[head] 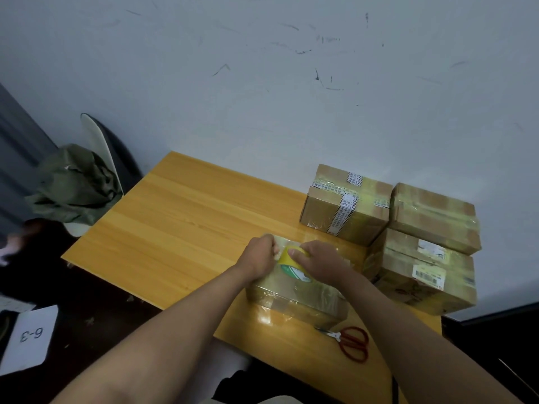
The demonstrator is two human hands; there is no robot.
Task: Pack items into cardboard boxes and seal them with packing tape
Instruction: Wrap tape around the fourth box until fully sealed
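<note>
Box being sealed lies flat on the near right part of the wooden table, already wrapped in several glossy bands of tape. Both hands work on its top.

Right hand: fingers curled over the yellow roll of tape, thumb on the roll's rim; the roll stands on the box lid. Left hand: fingers curled tight at the far left edge of the lid, seemingly pinching the loose end of the tape down against the cardboard. What exactly sits under those fingers is hidden.

Judgement on handling: box looks small and light, stiff at corners, softer mid-lid. The film over it is shiny, so probably slick to grip; best held by the edges or pressed flat from above. The tape is thin and will cling to itself if let slack, so keep tension between roll and anchored end.

Red-handled scissors lie on the table just beside the box's near edge, untouched, handy for the cut.

Three sealed boxes are stacked close at the right against the wall. A green bag sits on a chair to the left.
</note>
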